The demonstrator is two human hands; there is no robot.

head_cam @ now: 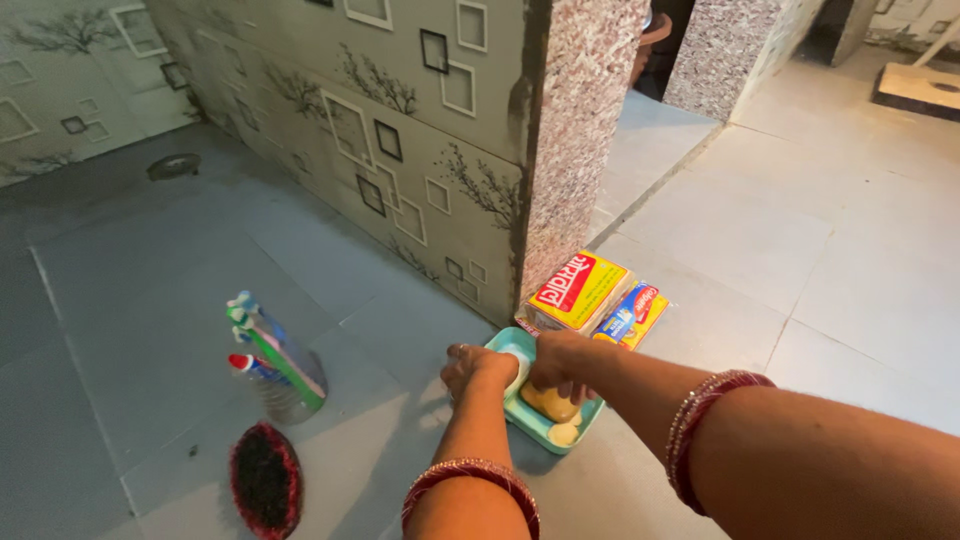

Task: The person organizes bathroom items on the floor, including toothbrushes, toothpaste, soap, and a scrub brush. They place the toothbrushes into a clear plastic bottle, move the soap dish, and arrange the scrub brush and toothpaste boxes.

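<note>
Hands over soap tray (590, 412): right hand (562, 365) fingers seemingly on soap (550, 403); left hand (478, 366) fingers hidden, unclear.

The right hand (562, 362) covers the middle of the teal soap tray (590, 412), hiding part of the brown soap (550, 403). At five o'clock the right forearm runs off the edge. At seven o'clock the round brush (265, 480) is clipped.
</note>
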